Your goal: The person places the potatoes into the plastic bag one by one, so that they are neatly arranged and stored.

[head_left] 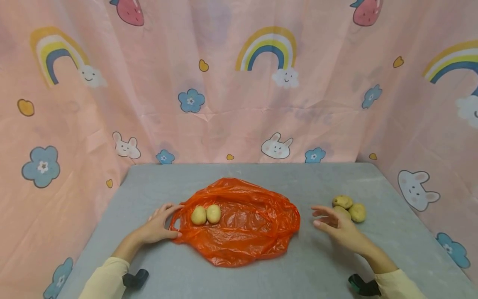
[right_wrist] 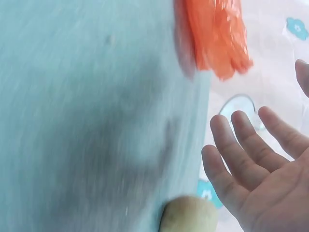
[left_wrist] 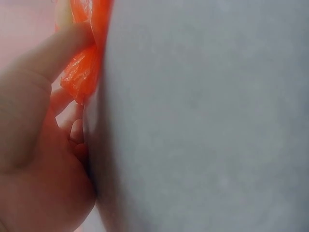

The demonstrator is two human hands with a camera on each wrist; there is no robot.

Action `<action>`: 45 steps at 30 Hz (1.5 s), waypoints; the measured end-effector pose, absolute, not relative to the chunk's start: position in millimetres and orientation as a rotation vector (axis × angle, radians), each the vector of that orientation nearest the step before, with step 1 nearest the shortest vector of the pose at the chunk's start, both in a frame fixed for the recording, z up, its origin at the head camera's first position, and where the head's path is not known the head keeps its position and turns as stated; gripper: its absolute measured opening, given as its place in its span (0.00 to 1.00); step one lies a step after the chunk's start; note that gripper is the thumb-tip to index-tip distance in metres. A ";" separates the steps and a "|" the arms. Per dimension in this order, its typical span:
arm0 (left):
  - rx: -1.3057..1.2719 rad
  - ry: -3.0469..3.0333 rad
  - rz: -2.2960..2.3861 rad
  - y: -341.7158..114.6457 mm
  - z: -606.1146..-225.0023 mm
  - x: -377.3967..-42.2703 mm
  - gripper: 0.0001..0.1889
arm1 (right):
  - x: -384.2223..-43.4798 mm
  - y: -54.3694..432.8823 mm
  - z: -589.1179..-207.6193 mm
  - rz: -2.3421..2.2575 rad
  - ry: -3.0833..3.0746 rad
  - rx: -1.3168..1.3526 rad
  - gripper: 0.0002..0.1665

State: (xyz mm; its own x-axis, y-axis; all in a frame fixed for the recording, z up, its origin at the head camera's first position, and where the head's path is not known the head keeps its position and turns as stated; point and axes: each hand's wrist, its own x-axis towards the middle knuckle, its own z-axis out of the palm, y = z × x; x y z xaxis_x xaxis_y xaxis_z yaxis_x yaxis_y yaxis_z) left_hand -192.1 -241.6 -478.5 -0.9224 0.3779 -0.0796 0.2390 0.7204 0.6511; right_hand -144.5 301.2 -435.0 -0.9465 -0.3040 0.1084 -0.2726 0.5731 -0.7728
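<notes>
So the biggest thing here is the pink curtain [head_left: 231, 95], covered in rainbows, bunnies, strawberries and blue flowers, wrapping round the back and both sides. Next up is the grey desk [head_left: 310, 178]. Lying flattened and crinkled on it, a bit left of the middle, is an orange plastic bag [head_left: 239, 251].

Then you've got two arms in pale yellow sleeves [head_left: 106, 280] coming in from the bottom corners. The left hand [head_left: 158, 226] is at the bag's left end, fingers and thumb spread well apart and touching the plastic. The left wrist view has the thumb [left_wrist: 67, 46] lying right against the orange film. The right hand [head_left: 337, 228] is off past the bag's right end, touching neither it nor anything else I can see, fingers [right_wrist: 226, 133] loose and fanned out.

Each wrist has a dark gadget [head_left: 136, 279] strapped on.

Smallest stuff is the potatoes: two [head_left: 213, 214] side by side, touching, at the bag's left part (can't tell if they're inside or just on top), and three more [head_left: 357, 212] bunched on the desk right by the right hand, one partly hidden behind it.
</notes>
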 end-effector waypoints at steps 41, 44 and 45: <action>0.469 2.708 0.961 -241.7 -482.4 -192.1 0.44 | -133.2 410.5 -432.6 -1.040 2.928 -0.110 0.32; 0.476 2.719 0.966 -241.9 -481.1 -192.0 0.44 | -136.5 415.2 -433.2 -1.050 2.934 -0.107 0.32; 0.474 2.720 0.970 -242.0 -480.6 -191.8 0.44 | -137.5 416.6 -433.6 -1.047 2.932 -0.098 0.32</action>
State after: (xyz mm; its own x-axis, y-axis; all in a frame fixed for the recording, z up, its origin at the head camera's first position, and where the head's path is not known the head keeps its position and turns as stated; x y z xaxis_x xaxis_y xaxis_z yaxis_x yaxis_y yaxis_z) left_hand -191.8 -242.0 -480.6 -0.9250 0.3686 -0.0926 0.2268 0.7310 0.6436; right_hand -137.5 416.6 -433.6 -0.9977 -0.0680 -0.0043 -0.0499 0.7719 -0.6337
